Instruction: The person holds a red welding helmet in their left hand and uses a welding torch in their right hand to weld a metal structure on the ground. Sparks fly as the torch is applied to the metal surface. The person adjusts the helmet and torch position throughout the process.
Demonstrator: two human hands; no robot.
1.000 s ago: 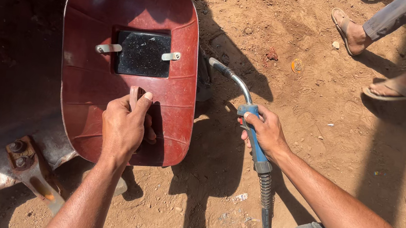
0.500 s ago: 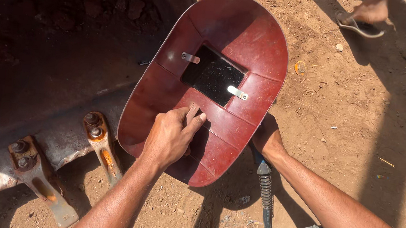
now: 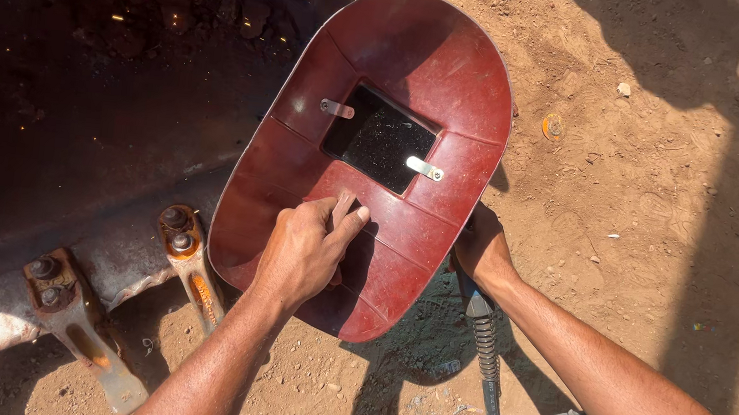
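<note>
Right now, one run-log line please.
left hand: holds red welding shield | right hand: grips welding torch, mostly hidden | ground: dirt

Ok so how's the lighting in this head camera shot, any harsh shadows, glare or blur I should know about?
Head view: hard sunlight, sharp focus throughout. The dark red oval welding shield throws a crisp shadow onto the sandy ground; the dark metal bucket interior is nearly black, with a few orange sparks. The left hand is brightly lit; the right hand is half hidden behind the shield. No glare.
</note>
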